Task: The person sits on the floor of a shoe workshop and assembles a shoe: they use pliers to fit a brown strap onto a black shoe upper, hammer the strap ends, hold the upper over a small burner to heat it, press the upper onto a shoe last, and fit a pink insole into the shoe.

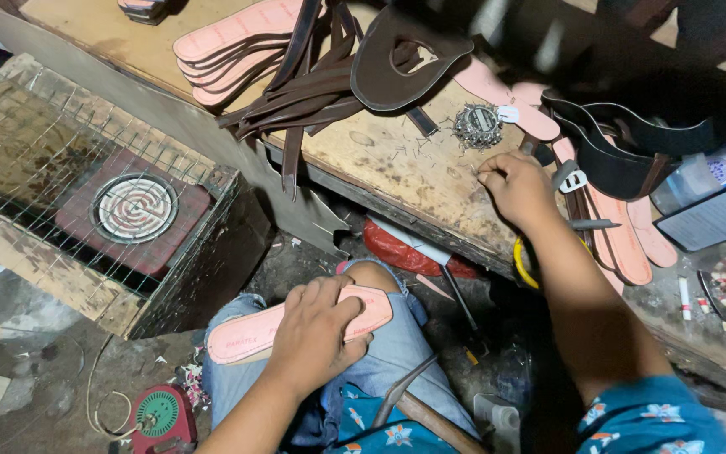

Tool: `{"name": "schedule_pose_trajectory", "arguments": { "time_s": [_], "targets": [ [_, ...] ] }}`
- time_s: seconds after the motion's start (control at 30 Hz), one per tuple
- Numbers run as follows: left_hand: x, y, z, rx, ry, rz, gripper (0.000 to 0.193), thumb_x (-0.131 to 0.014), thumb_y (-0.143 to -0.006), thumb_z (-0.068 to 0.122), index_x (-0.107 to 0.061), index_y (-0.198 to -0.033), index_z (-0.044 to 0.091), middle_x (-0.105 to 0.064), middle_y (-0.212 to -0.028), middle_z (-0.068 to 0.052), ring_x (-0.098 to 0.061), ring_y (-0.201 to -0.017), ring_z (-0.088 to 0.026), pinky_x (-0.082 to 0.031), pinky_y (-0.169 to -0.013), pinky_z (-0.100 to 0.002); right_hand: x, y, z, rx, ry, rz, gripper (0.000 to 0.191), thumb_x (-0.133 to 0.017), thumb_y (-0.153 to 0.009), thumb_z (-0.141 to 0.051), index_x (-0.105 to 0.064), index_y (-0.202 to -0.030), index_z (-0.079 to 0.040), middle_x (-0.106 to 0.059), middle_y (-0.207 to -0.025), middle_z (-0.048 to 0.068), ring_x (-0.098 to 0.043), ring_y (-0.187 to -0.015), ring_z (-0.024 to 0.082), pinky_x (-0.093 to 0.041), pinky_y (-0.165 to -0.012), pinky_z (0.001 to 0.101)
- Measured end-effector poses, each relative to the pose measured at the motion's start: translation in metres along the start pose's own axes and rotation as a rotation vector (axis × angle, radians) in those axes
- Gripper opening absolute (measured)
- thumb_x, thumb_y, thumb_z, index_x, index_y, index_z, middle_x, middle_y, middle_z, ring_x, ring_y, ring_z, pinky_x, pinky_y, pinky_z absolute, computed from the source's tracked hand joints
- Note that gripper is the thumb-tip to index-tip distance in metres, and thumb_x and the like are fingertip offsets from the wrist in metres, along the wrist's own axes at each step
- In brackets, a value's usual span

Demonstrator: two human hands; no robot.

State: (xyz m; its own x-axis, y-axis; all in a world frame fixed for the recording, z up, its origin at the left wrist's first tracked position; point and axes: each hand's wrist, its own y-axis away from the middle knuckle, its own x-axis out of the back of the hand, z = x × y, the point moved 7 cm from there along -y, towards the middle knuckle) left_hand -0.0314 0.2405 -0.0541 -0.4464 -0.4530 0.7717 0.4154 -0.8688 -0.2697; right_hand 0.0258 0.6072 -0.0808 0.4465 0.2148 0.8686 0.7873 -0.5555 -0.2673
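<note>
My left hand (pixel 317 332) presses down on a pink shoe insole (pixel 249 332) that lies across my knee in blue jeans. My right hand (pixel 516 187) reaches up to the worn wooden bench (pixel 380 155), fingertips pinched together on the surface among small scattered nails, just below a round clump of nails (pixel 477 126). Whether a nail is between the fingers I cannot tell. Dark brown leather straps (pixel 308 88) and a cut leather upper (pixel 397 63) lie on the bench to the left of that hand.
Pink insoles (pixel 228 46) are stacked at the bench's back left and more insoles (pixel 623 240) at its right. A wire-covered box with a coil heater (pixel 134 208) stands at left. A hammer (pixel 418 408) rests by my leg; a red bag (pixel 401 252) sits under the bench.
</note>
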Motion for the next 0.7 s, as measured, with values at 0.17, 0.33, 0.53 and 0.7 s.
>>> {"name": "schedule_pose_trajectory", "arguments": {
  "time_s": [0.17, 0.33, 0.53, 0.7],
  "targets": [
    [-0.003, 0.001, -0.001, 0.019, -0.004, -0.019, 0.04, -0.083, -0.062, 0.029, -0.068, -0.094, 0.008, -0.062, -0.12, -0.016, -0.054, -0.115, -0.036, -0.038, -0.093, -0.048, 0.005, 0.018, 0.014, -0.183, -0.037, -0.138, 0.018, -0.076, -0.087, -0.018, -0.078, -0.103, -0.01, -0.075, -0.104, 0.012, -0.072, -0.093, 0.029, -0.054, -0.087, 0.0387],
    [-0.002, 0.002, 0.001, 0.0, -0.01, -0.001, 0.04, -0.082, -0.063, 0.03, -0.069, -0.095, 0.009, -0.062, -0.121, -0.016, -0.054, -0.115, -0.035, -0.038, -0.094, -0.048, 0.009, 0.027, 0.022, -0.214, -0.105, -0.139, 0.021, -0.072, -0.091, -0.013, -0.075, -0.111, -0.007, -0.075, -0.098, 0.012, -0.073, -0.084, 0.023, -0.055, -0.079, 0.0349],
    [-0.002, 0.002, 0.002, -0.001, -0.009, -0.004, 0.04, -0.082, -0.063, 0.03, -0.069, -0.095, 0.009, -0.062, -0.121, -0.016, -0.054, -0.115, -0.035, -0.038, -0.093, -0.048, 0.009, 0.028, 0.027, -0.17, -0.323, -0.095, 0.027, -0.067, -0.092, -0.007, -0.074, -0.117, -0.006, -0.073, -0.094, 0.007, -0.066, -0.081, 0.016, -0.052, -0.075, 0.0283],
    [-0.004, 0.002, 0.003, 0.011, -0.016, -0.016, 0.039, -0.082, -0.064, 0.03, -0.069, -0.095, 0.01, -0.062, -0.12, -0.016, -0.054, -0.114, -0.035, -0.038, -0.093, -0.048, 0.014, 0.035, 0.031, -0.245, -0.537, -0.015, 0.018, -0.067, -0.096, -0.005, -0.074, -0.112, 0.001, -0.073, -0.096, 0.007, -0.067, -0.081, 0.012, -0.051, -0.074, 0.0254]
  ]
}}
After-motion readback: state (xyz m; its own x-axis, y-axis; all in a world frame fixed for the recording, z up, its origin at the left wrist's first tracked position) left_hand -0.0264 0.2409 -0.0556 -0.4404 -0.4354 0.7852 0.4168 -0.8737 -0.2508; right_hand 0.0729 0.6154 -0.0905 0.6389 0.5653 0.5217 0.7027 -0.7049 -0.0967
